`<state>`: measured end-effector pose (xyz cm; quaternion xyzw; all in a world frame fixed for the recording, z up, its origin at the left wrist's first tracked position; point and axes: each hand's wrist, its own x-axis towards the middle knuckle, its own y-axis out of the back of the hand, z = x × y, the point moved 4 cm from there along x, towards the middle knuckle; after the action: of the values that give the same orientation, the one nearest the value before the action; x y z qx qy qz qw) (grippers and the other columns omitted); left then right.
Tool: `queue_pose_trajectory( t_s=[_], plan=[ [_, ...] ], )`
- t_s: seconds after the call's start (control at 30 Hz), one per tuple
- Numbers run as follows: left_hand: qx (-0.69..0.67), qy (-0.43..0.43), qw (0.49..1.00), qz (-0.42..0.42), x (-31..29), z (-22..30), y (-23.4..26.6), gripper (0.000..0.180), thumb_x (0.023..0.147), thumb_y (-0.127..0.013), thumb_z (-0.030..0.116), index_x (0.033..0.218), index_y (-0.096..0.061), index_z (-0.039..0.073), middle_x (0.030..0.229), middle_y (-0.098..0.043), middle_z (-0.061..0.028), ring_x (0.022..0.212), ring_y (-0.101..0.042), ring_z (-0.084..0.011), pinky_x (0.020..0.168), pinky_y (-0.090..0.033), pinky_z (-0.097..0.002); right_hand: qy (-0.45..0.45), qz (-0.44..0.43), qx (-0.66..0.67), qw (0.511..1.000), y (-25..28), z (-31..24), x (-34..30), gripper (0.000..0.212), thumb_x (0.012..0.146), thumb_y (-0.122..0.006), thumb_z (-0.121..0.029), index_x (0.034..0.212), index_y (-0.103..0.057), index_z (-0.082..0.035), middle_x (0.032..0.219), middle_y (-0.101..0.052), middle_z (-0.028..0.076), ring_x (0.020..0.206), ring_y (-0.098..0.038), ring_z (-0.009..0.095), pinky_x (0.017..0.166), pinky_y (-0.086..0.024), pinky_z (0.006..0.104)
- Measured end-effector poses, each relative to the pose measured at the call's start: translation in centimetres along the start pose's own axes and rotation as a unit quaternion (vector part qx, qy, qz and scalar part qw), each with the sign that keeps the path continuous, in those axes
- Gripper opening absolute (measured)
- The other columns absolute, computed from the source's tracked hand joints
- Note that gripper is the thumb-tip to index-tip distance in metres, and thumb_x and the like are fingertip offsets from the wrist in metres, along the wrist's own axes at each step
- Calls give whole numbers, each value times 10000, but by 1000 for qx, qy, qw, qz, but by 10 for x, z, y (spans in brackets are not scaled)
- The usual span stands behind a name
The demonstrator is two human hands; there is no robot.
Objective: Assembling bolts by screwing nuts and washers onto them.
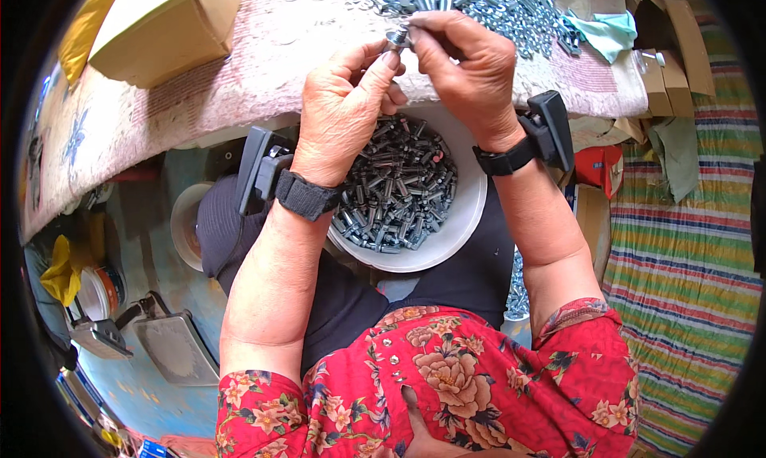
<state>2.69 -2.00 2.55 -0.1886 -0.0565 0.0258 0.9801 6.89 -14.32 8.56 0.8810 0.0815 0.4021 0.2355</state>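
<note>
Over the near edge of the cloth-covered table, my left hand (351, 91) pinches a small metal bolt (396, 37) between thumb and fingers. My right hand (467, 67) meets it there, with thumb and forefinger closed together against the bolt's side. Whatever those right fingertips hold is too small to make out. Below both hands, a white bucket (477, 211) between my knees contains many loose metal bolts (399, 187). Beyond my fingers, a pile of bolts, nuts and washers (495, 11) is spread on the table (271, 75).
An open cardboard box (171, 35) stands at the table's left. A pale green cloth (606, 35) lies at the right end, near more cardboard (678, 59). Another container of metal parts (518, 290) sits beside my right leg. Striped sheeting (686, 274) covers the right side.
</note>
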Motion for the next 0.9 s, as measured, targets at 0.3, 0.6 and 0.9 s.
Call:
queue_pose_trajectory(
  t_s=[0.3,0.6,0.9],
  plan=[
    [23,-16,998,-53,6,-15,-25,247,851,-603,137,1047,-592,-13,793,-640,-59,585,-576,-69,487,-456,-184,93,7,-52,994,31,1,-20,102,717,-659,-21,813,-624,-16,688,-610,105,572,-604,243,496,-468,291],
    [172,-53,981,-77,5,-18,-41,185,813,-642,95,962,-621,-12,689,-628,-27,578,-585,-74,501,-458,-188,-169,-153,159,961,53,25,-19,115,821,-631,-110,840,-606,1,626,-553,-26,553,-462,17,459,-366,181],
    [101,-2,991,-94,6,-18,-42,230,779,-685,115,970,-629,0,689,-629,-29,588,-591,-62,518,-459,-174,-143,-130,13,981,69,20,-13,124,824,-556,-131,793,-558,-11,642,-527,73,547,-478,138,500,-381,283]
  ],
)
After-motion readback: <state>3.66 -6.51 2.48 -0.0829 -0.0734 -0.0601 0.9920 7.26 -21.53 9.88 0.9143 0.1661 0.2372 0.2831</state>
